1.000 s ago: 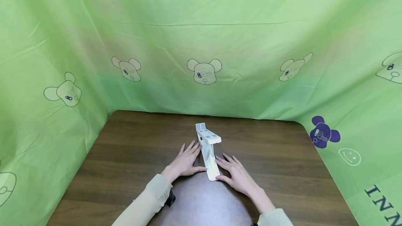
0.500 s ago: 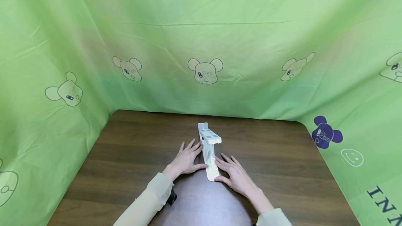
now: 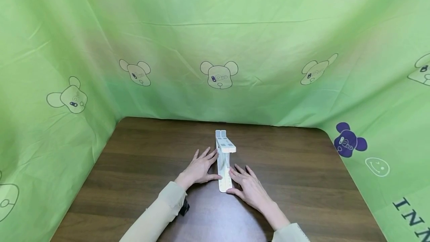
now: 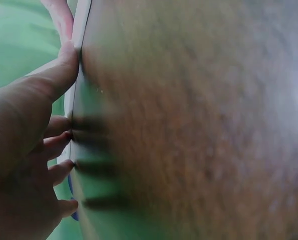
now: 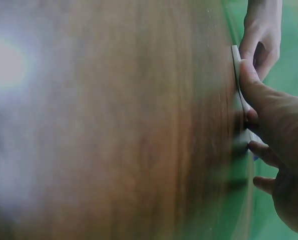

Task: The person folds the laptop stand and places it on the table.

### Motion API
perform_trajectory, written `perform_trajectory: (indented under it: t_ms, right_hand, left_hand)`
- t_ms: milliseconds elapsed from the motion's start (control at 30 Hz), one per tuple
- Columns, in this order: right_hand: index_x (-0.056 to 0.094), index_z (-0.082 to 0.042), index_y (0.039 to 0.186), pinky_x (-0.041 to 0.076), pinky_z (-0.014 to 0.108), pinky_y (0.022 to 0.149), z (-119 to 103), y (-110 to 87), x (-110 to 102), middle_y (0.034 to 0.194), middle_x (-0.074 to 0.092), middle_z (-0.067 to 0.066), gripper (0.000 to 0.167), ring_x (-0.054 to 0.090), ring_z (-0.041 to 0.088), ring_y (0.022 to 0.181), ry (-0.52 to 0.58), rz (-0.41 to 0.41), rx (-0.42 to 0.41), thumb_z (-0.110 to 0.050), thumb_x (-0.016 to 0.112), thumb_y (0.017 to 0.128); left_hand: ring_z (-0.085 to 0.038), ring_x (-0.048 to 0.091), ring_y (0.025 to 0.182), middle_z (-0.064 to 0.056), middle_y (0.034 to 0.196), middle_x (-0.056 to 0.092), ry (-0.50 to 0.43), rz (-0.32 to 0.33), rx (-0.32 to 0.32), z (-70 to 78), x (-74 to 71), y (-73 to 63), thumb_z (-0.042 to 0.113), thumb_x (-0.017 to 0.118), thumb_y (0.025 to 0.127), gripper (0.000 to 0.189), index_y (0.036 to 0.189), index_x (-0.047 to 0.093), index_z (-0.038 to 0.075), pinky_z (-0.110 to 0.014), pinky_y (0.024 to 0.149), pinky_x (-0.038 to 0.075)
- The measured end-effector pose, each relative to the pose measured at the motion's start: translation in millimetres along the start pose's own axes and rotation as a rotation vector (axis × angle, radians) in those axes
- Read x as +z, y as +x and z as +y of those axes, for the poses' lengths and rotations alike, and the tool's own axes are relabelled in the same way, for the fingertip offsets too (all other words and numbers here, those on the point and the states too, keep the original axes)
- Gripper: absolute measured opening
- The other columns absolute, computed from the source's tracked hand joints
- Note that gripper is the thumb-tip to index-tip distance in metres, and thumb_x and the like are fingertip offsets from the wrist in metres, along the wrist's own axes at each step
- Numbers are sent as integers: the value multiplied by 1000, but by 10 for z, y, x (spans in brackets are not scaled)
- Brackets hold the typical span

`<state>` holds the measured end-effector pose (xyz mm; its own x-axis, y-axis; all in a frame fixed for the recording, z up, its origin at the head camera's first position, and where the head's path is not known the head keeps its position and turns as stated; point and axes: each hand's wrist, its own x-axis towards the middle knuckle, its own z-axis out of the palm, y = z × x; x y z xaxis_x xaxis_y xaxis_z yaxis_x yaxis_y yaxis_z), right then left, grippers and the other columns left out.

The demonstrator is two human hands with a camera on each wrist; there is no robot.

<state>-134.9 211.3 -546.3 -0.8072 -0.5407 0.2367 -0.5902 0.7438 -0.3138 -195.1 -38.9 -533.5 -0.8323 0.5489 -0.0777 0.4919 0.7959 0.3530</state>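
A white folding stand, which looks like a laptop stand [image 3: 226, 145], stands on the wooden table in the head view. Its long, narrow base lies flat, and a raised arm with grey pads leans up above it. On its left side my left hand [image 3: 199, 170] spreads its fingers on the table, with fingertips and thumb touching the base edge. My right hand [image 3: 251, 189] touches the opposite edge nearer the front, its thumb by the near end. Both wrist views show straight fingers, in the left hand [image 4: 23, 115] and the right hand [image 5: 284, 130] alike.
The brown wooden table [image 3: 151, 148] reaches back to a green curtain [image 3: 215, 40] printed with bear heads, which also hangs at both sides. A small black object [image 3: 184, 207] shows beside the left sleeve [image 3: 158, 212].
The stand has turned slightly on the table: its far end went right and its near end a little left, so it points straighter away. Both hands shifted slightly with it.
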Motion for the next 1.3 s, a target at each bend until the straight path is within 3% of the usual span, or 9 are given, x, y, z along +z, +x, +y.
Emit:
perform_trajectory:
  t_ms: [400, 767, 1033, 1067, 1267, 1300]
  right_hand:
    - [74, 6, 135, 50, 71, 116, -88, -14, 47, 139, 76, 18, 68, 69, 41, 138, -86, 45, -13, -42, 84, 89]
    - [73, 7, 137, 49, 71, 116, -168, -7, 64, 140, 75, 22, 67, 68, 41, 138, -93, 22, 23, -40, 85, 90]
    - [73, 5, 137, 49, 73, 114, -53, -29, 50, 140, 76, 20, 64, 69, 42, 136, 73, 104, 27, -34, 88, 88]
    - [72, 3, 140, 48, 69, 119, 0, -34, 72, 143, 75, 19, 62, 68, 39, 139, 115, 126, 14, -34, 86, 92]
    - [66, 5, 147, 52, 61, 119, 101, 55, -93, 147, 70, 26, 55, 67, 44, 138, 290, 167, 98, -27, 78, 103]
    - [66, 6, 146, 53, 65, 114, 86, 89, -166, 146, 70, 27, 55, 68, 48, 136, 305, 160, 137, -23, 80, 101]
  left_hand:
    - [-34, 25, 172, -3, 181, 35, -19, -40, 27, -64, -8, 33, 61, 77, 97, 95, 170, 41, 11, -73, 136, 20]
    - [-33, 23, 172, -2, 182, 34, -10, -64, 32, -68, -31, 34, 60, 75, 99, 93, 171, 39, 13, -75, 135, 18]
    - [-34, 22, 172, -3, 182, 33, -52, -57, 27, -78, -20, 29, 58, 74, 100, 95, 173, 35, 11, -76, 135, 17]
    - [-34, 22, 172, -4, 182, 32, -65, -52, 24, -92, -15, 27, 58, 74, 101, 94, 173, 35, 11, -75, 136, 17]
    - [-39, 25, 171, -16, 180, 33, -255, 38, 30, -183, -65, 9, 47, 69, 107, 85, 170, 35, 1, -73, 137, 17]
    - [-41, 26, 170, -18, 180, 34, -293, 58, 39, -182, -102, 6, 45, 68, 108, 84, 170, 35, 0, -72, 137, 18]
